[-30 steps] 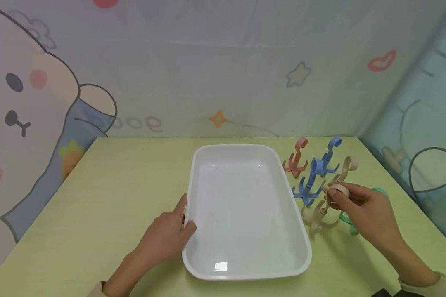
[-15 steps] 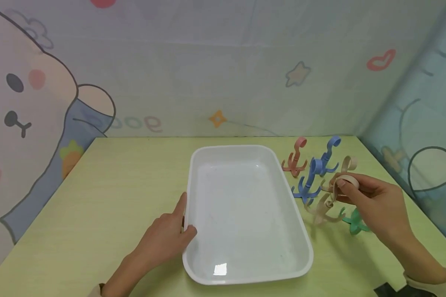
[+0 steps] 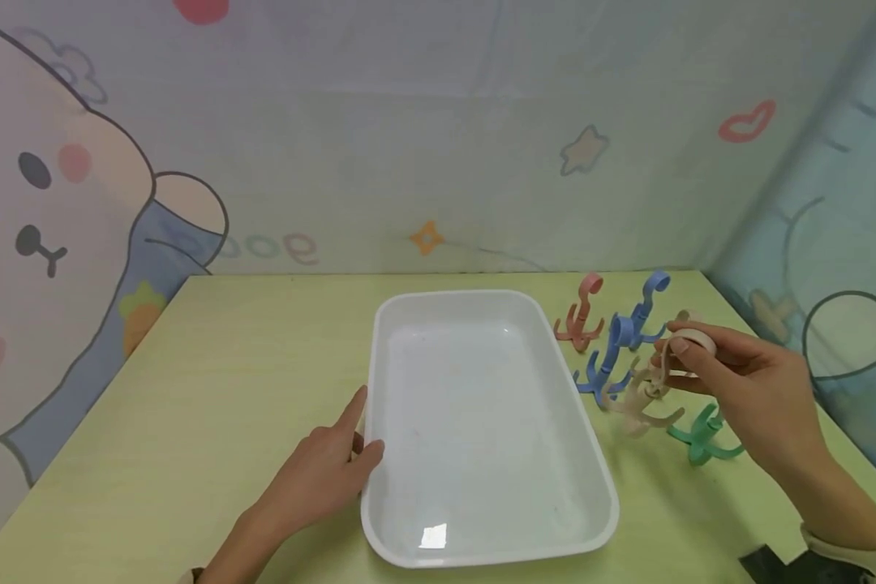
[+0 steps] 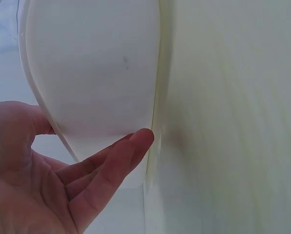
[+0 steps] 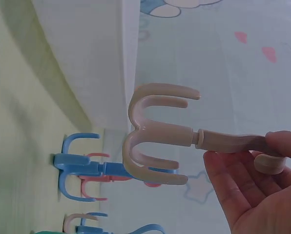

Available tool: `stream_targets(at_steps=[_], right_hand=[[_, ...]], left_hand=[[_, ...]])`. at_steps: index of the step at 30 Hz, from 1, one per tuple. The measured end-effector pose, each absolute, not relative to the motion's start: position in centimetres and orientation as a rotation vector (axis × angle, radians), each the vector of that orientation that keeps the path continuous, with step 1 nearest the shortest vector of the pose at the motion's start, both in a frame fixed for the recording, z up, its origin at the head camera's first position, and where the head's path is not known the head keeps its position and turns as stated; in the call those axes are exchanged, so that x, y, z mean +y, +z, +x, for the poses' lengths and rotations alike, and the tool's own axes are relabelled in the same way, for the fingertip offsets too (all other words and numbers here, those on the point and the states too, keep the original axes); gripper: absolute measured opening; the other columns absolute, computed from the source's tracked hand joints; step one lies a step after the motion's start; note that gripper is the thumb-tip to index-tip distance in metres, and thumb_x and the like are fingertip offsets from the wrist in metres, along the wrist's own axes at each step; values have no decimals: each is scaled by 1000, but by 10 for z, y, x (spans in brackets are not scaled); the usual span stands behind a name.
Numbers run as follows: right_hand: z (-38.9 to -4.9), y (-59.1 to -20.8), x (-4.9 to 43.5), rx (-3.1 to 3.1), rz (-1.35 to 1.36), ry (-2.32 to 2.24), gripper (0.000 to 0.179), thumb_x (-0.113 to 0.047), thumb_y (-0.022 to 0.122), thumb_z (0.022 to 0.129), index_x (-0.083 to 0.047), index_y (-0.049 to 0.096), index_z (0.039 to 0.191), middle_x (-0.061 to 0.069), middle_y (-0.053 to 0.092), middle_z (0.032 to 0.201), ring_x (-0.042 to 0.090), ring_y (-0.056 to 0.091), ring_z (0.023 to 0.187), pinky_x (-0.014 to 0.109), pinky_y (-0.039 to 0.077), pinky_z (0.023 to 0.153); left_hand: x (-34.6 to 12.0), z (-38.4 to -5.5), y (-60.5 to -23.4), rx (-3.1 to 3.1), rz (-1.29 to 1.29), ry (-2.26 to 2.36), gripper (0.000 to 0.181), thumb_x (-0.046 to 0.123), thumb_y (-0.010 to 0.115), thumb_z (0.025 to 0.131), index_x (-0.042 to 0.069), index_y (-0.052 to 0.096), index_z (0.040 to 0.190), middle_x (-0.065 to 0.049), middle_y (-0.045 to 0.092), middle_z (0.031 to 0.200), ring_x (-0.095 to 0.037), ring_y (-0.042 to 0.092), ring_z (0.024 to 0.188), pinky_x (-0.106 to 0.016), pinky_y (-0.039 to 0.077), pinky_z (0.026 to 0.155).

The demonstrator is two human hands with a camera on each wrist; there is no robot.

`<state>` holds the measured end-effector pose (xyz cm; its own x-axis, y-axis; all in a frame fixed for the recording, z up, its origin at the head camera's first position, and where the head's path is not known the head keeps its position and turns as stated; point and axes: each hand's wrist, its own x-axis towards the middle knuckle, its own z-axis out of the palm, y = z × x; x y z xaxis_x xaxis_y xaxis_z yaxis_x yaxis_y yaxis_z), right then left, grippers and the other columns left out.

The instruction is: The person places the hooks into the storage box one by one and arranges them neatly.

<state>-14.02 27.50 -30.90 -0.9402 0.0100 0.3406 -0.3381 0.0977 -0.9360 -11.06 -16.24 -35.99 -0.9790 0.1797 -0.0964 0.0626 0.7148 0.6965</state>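
My right hand [image 3: 762, 389] pinches the curled top of a beige four-pronged hook [image 3: 638, 410] between thumb and fingers. In the right wrist view that hook [image 5: 167, 134] hangs free, its prongs beyond the fingertips. At the left side of a white rectangular tray [image 3: 489, 430], my left hand [image 3: 317, 474] grips the edge. The left wrist view has the thumb over the tray's rim and the fingers [image 4: 143, 141] against its outer wall. Behind the held hook stand a near blue hook [image 3: 604, 373] and a second beige one [image 3: 689, 315], mostly hidden by the right hand.
A red hook [image 3: 579, 318] and a farther blue hook [image 3: 646, 312] stand right of the tray's far end. Below my right hand is a green hook [image 3: 703, 438], its top hidden. A patterned cloth [image 3: 482, 162] backs the table [image 3: 277, 349].
My right hand has moved right and slightly away from me with the beige hook. More of the green hook now shows. The left hand stays at the tray's edge.
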Motion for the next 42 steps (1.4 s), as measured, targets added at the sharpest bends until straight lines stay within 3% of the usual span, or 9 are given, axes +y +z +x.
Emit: stream_targets(at_steps=[9,21,26,35,42], right_hand=[[-147,-300,266,-2154,362,1956,25,-4,69,100,0,75,124,-1,81,104,9,78,92,29,63,75],[-152,-289,246,-2209,383,1918,26,-10,70,101,0,75,124,-4,81,101,8,78,90,26,62,79],[-159,-288,237,-2138,430,2016,21,-5,70,100,-2,78,119,0,81,99,11,79,89,30,63,78],[-165,-284,222,-2192,434,1990,17,-10,71,100,-6,79,115,-2,80,101,11,79,90,29,63,78],[-173,-277,207,-2269,452,1895,26,-16,72,100,1,77,120,0,82,102,14,80,93,30,63,79]], left_hand=[[-163,-109,-363,2774,178,1107,78,22,55,100,20,22,170,2,73,90,-12,57,67,-29,45,65],[-164,-108,-364,2811,230,1103,77,19,55,97,19,27,169,5,71,83,-10,55,62,-27,43,62],[-163,-108,-361,2810,248,1110,72,18,55,96,21,33,165,6,72,83,-10,56,63,-27,44,62],[-158,-109,-360,2828,245,1087,72,18,55,94,14,33,163,7,73,86,-8,58,67,-28,44,64],[-155,-109,-360,2894,238,1001,74,17,54,92,8,33,162,7,63,73,-10,51,58,-27,40,57]])
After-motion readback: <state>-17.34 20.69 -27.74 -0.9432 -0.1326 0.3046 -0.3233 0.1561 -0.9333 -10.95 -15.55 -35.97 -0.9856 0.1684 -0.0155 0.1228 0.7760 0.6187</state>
